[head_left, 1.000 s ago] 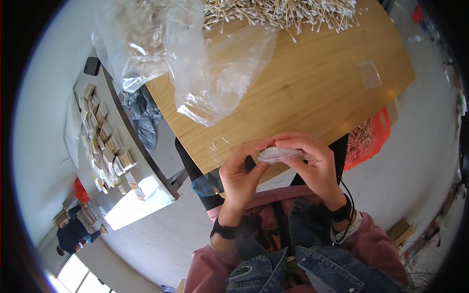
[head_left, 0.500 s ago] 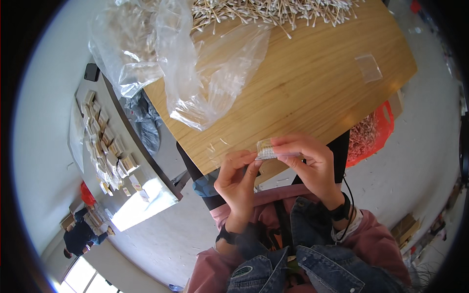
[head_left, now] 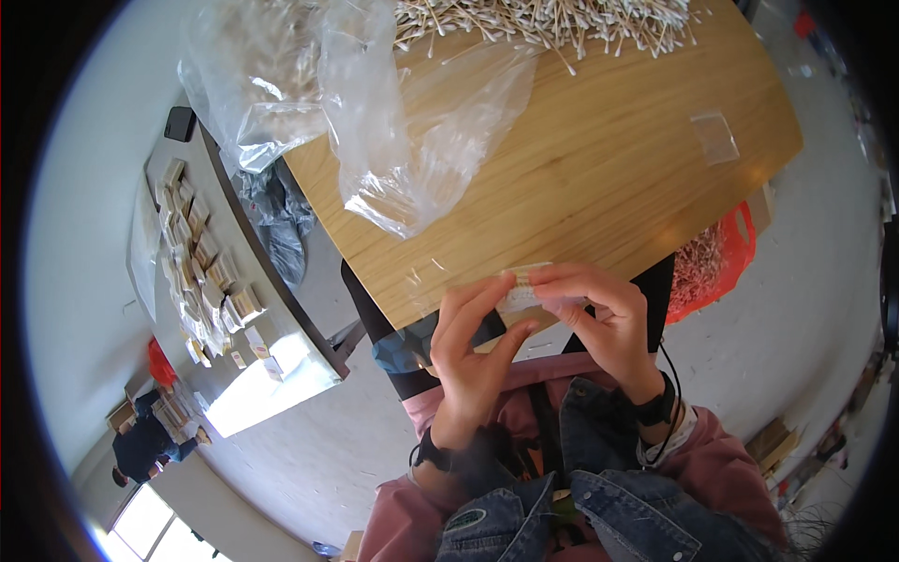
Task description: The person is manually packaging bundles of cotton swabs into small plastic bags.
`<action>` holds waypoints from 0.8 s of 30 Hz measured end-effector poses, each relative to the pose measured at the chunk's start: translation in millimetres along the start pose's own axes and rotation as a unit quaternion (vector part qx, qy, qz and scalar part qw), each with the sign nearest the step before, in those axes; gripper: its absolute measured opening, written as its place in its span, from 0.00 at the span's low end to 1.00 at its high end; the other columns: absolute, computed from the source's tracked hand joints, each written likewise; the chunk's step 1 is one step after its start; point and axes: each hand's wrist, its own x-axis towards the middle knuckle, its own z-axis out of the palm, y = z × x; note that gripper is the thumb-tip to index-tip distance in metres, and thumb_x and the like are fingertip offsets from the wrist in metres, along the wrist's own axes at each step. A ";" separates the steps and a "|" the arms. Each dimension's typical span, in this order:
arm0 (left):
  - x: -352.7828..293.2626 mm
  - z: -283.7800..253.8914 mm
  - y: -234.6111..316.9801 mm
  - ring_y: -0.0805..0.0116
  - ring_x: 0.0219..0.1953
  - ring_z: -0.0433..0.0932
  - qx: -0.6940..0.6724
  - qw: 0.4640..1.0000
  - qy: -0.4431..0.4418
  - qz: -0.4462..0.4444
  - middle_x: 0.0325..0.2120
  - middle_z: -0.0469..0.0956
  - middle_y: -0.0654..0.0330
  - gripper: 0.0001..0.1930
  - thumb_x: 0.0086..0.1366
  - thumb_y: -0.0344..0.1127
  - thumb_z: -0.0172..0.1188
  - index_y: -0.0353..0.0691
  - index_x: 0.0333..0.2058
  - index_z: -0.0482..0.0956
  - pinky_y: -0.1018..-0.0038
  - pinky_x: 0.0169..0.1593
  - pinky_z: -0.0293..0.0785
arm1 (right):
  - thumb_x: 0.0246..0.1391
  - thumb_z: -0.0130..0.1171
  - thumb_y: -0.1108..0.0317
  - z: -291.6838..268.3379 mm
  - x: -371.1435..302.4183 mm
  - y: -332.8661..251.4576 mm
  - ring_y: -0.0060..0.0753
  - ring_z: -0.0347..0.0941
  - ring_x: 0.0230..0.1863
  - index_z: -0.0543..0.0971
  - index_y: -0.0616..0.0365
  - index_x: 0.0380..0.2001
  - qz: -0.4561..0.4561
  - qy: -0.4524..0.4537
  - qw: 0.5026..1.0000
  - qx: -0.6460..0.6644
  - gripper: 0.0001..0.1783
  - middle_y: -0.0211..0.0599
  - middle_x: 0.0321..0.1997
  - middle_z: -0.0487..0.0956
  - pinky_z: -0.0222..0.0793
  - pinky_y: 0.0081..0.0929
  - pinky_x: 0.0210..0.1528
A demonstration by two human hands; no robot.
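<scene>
Above my lap, at the near edge of the wooden table, is a small clear plastic packet of cotton swabs with the white tips showing. My right hand is closed on its right end, fingers over the top and thumb beneath. My left hand has its fingertips at the packet's left end, its thumb spread away from the fingers. The fingers partly hide the packet. Farther off on the table lies a large heap of loose cotton swabs, beside a big crumpled clear plastic bag.
A flat clear plastic piece lies on the table at right. Below that side, a red bag holds pinkish swabs. A grey table at left bears many small packets. A person works at the far lower left.
My left thumb has come off the packet and spread away, while the left fingers have moved over its upper edge. My right hand keeps its hold.
</scene>
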 end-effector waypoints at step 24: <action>11.5 -4.5 -5.8 0.65 0.32 0.79 0.062 0.990 -0.027 0.123 0.32 0.82 0.59 0.11 0.47 0.22 0.73 0.37 0.32 0.86 0.73 0.36 0.75 | 0.55 0.63 0.78 -21.2 6.3 -1.9 0.28 0.82 0.41 0.83 0.64 0.35 0.010 -0.027 0.998 -0.056 0.05 0.40 0.42 0.85 0.76 0.23 0.43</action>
